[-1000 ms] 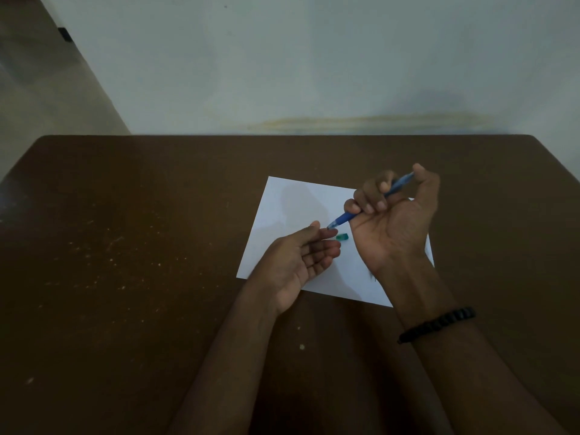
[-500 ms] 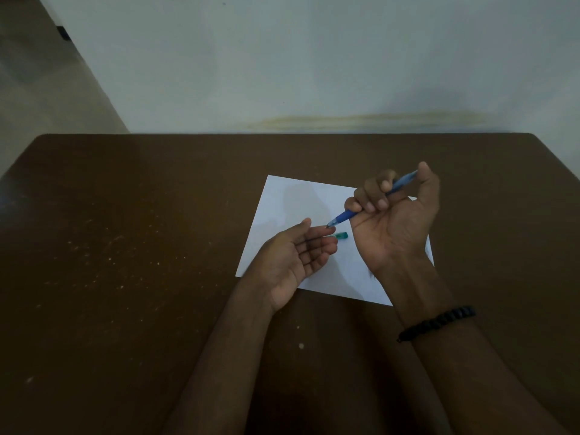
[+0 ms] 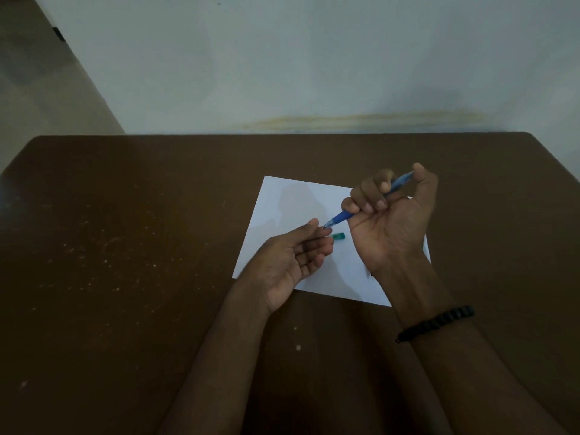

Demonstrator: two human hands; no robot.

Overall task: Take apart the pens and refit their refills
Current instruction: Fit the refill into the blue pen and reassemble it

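My right hand (image 3: 390, 221) grips a blue pen (image 3: 340, 218) in a fist, palm up, thumb on its far end and tip pointing down-left. My left hand (image 3: 293, 257) lies palm up just below the pen tip, with its thumb and forefinger meeting at the tip; whether they pinch it I cannot tell. A small green pen part (image 3: 339, 236) lies on the white paper sheet (image 3: 288, 202) between the two hands, partly hidden behind my left fingertips.
The paper lies on a dark brown table (image 3: 125, 246) that is flecked with pale specks on its left half. A pale wall (image 3: 314, 58) runs along the table's far edge. I wear a black bead bracelet (image 3: 436, 323) on my right wrist.
My left hand has shifted slightly, its thumb and forefinger closing toward the pen tip. My right hand holds the pen almost unmoved.
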